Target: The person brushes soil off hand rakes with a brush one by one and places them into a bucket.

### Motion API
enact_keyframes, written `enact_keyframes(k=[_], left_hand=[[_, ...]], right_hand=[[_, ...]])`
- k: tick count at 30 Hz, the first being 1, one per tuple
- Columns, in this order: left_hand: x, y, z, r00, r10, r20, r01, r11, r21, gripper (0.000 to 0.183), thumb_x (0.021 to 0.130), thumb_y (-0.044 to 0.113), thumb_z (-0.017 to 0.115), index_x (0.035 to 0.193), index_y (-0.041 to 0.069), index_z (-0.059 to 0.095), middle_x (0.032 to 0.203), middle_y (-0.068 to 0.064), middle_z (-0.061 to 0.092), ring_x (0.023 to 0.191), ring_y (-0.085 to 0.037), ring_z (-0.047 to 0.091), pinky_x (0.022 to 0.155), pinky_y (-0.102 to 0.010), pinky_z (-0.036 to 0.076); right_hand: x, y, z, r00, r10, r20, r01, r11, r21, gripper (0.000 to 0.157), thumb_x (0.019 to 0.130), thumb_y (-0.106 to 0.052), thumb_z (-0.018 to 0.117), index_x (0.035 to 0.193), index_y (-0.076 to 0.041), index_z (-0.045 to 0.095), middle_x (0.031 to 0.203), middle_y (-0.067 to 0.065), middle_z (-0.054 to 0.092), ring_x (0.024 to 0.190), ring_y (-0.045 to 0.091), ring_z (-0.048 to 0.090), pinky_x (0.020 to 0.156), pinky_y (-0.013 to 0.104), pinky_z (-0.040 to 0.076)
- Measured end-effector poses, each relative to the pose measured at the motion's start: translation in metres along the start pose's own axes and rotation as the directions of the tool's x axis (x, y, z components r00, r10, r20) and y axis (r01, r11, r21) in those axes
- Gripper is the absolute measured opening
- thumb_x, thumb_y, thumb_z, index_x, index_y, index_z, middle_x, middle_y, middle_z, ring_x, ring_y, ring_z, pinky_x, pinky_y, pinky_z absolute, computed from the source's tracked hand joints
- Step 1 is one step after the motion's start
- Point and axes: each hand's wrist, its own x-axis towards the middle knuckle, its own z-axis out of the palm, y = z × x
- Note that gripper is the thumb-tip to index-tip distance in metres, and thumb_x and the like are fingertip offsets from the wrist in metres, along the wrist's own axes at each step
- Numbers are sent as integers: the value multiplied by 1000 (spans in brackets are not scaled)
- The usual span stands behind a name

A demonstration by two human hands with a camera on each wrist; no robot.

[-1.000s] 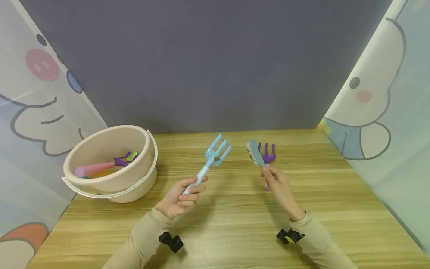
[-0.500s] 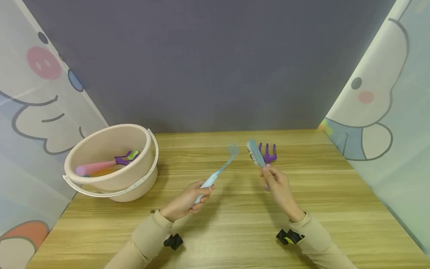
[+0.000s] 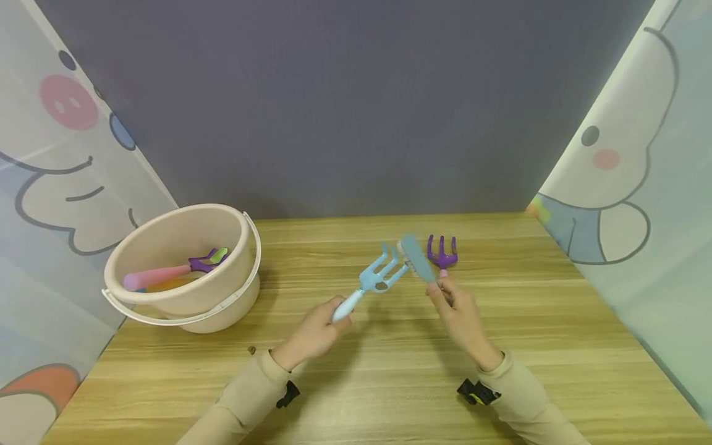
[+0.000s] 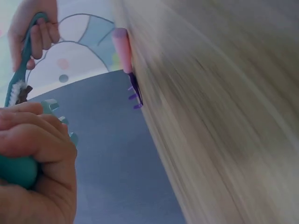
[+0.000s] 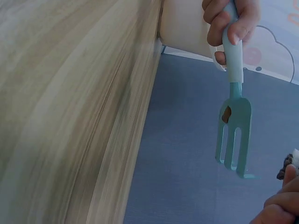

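My left hand (image 3: 315, 332) grips the pale handle of a light blue hand rake (image 3: 374, 279), its tines pointing up and right. A brown smear of dirt (image 5: 226, 115) sticks to the rake's head in the right wrist view. My right hand (image 3: 460, 312) pinches the handle of a blue scrub brush (image 3: 418, 258) with white bristles. The bristles face the rake tines; whether they touch cannot be told. Dark dirt (image 4: 23, 94) clings to the bristles in the left wrist view. Behind the right hand, a purple hand rake (image 3: 442, 254) with a pink handle lies on the table.
At the left stands a cream bucket (image 3: 230, 272) with a white carrying handle. It holds a pink-handled purple tool (image 3: 161, 276) and other colourful pieces. A small brown crumb (image 3: 252, 350) lies on the wooden table (image 3: 389, 395) near the left sleeve. A dark panel (image 3: 356, 111) stands at the back.
My left hand has moved right and turned the light blue rake edge-on, then back to a broad view, bringing its tines near the brush. The brush has shifted slightly left.
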Motion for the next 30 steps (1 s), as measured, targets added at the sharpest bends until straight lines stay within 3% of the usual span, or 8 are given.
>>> enact_keyframes(k=[5,10,16,23,25,30], left_hand=[[-2,0,2,999,25,-30,-21,994,111,24,91,16,51,112,3,52,57,3,42,41,-7,37,35,-18,32],[-4,4,2,994,72,-81,-55,978,199,23,91,17,53,111,5,53,56,4,44,40,-5,38,34,-18,34],[-6,8,4,979,133,-152,-80,947,311,22,90,18,55,108,5,54,54,4,45,38,-3,37,32,-17,33],[-6,13,9,957,186,-221,-94,923,372,28,89,16,57,112,1,54,58,3,46,40,-3,38,33,-14,31],[-5,15,10,950,191,-246,-92,927,363,30,89,15,57,114,0,54,59,2,47,41,-3,38,34,-14,31],[-4,17,11,935,205,-290,-87,924,373,31,88,13,59,115,-1,54,61,1,49,43,-4,38,35,-14,31]], right_hand=[[0,-2,5,997,-78,25,80,986,-147,17,94,-11,50,85,0,59,52,-10,32,41,-4,24,35,15,26],[-1,-4,10,983,-156,94,177,942,-284,15,92,-14,54,90,0,61,51,-11,36,40,-6,25,35,15,30],[-1,-1,14,973,-146,179,205,900,-384,15,93,-19,54,85,-7,59,53,-11,35,42,-5,24,37,15,28],[0,-6,15,972,-164,169,231,811,-538,16,90,-22,58,81,-10,58,48,-12,31,37,-2,23,34,12,22],[0,-9,17,976,-143,163,209,822,-530,15,90,-22,57,82,-9,59,48,-11,33,37,-1,24,34,13,23],[-1,-13,24,981,44,190,36,916,-399,21,94,-26,51,91,-8,61,52,-8,36,41,2,29,38,18,30]])
